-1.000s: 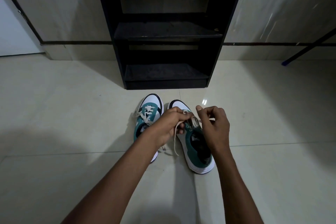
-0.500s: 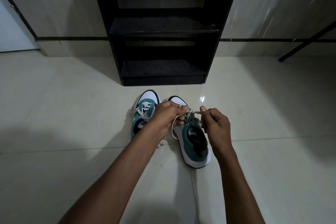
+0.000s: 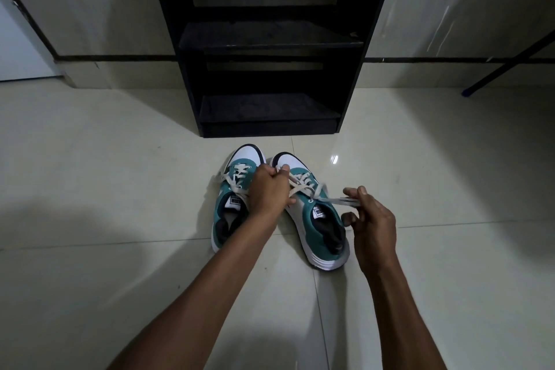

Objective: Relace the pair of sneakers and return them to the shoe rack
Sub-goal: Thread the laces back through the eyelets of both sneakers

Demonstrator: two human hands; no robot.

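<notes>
Two teal and white sneakers stand side by side on the tiled floor, toes toward the rack. The left sneaker has its white lace through the eyelets. Over the right sneaker, my left hand is closed on one end of its lace near the toe end. My right hand pinches the other lace end, drawn out taut to the right of the shoe. The black shoe rack stands just beyond the shoes, its two visible shelves bare.
A pale wall with a dark skirting line runs behind the rack. A dark slanted rod with a blue tip touches the floor at the far right. A white door edge is at the far left.
My right hand has pulled its lace end out to the right and down, away from the left hand. The left hand has stayed over the right sneaker's laces.
</notes>
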